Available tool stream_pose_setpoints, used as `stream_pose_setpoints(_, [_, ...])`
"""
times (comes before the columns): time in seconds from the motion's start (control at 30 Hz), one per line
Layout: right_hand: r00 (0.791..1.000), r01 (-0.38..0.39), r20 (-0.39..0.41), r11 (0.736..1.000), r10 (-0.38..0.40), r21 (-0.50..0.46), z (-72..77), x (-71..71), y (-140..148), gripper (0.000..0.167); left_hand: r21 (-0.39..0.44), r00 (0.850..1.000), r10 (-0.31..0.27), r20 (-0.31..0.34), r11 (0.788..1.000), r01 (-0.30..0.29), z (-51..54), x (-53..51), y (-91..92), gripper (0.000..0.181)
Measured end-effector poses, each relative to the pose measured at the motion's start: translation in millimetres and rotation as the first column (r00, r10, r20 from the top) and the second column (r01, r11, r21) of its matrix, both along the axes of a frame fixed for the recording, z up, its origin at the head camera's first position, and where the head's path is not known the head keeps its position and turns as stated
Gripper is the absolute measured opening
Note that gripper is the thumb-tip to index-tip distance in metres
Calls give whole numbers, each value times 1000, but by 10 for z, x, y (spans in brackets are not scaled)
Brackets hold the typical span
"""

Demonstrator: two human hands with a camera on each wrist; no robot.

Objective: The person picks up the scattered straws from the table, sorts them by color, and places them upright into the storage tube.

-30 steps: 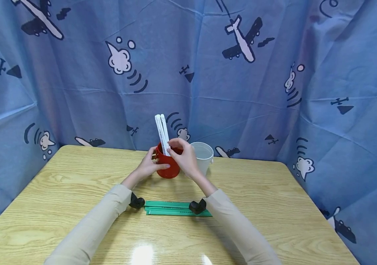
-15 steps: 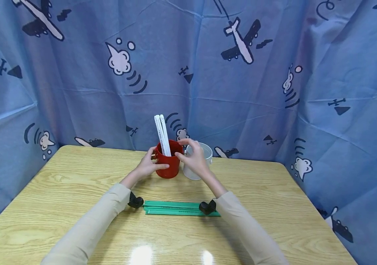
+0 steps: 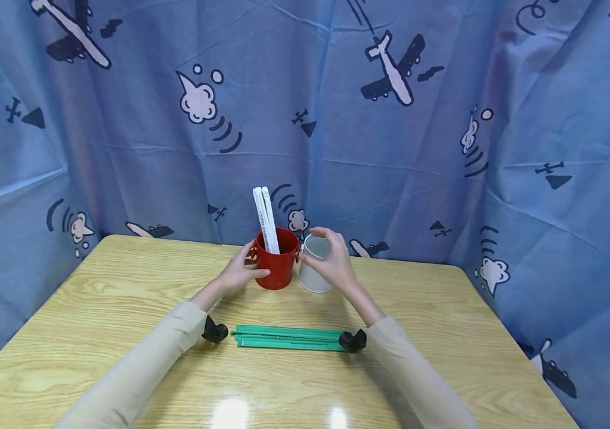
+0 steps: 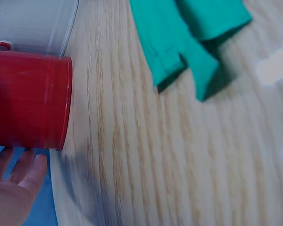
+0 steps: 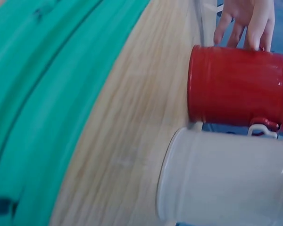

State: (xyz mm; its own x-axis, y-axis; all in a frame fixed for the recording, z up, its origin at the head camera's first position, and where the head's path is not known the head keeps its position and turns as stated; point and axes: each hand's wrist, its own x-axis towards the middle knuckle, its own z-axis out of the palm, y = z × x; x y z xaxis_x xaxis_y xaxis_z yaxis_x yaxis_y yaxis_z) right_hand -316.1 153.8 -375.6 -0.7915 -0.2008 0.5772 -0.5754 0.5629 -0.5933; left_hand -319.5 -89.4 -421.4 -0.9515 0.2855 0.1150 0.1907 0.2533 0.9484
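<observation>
While the left hand (image 3: 240, 270) is holding the red bucket (image 3: 279, 273) in the head view, two white sticks (image 3: 266, 220) are leaning inside, right of that hand. The right hand (image 3: 335, 262), fingers parted, is hanging loose at the white bucket (image 3: 313, 280), contact unclear; green strips (image 3: 288, 338) are lying below both hands. In the left wrist view, left fingertips (image 4: 36, 170) are meeting the red bucket's side. The right wrist view is showing the white bucket beside the red one, opposite the left hand.
</observation>
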Motion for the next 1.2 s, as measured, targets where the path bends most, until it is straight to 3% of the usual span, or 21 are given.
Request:
stream_pose_setpoints(0.3, [998, 60, 28, 998, -61, 16, -63, 2, 207, 69, -48, 1000, 12, 25, 999, -11, 20, 103, -142, 81])
stream_pose_setpoints(0.6, [989, 126, 75, 992, -125, -11, -157, -43, 346, 88, -64, 999, -21, 32, 998, 23, 50, 296, -192, 77])
stream_pose_setpoints(0.7, [983, 143, 114, 990, -141, -15, -187, -49, 380, 92, -81, 997, -29, 68, 996, 34, 67, 381, -181, 76])
stream_pose_setpoints(0.9, [966, 133, 232, 990, -117, -56, -256, -52, 438, 98, -120, 986, 39, 165, 993, -19, 85, 544, -116, 78])
stream_pose_setpoints(1.0, [956, 102, 285, 990, -71, -93, -296, -81, 461, 102, -136, 985, -5, 171, 990, 29, 88, 608, -77, 71])
stream_pose_setpoints(1.2, [924, 74, 382, 988, -18, -133, -333, -125, 465, 104, -168, 978, -172, 118, 967, 191, 116, 676, 10, 57])
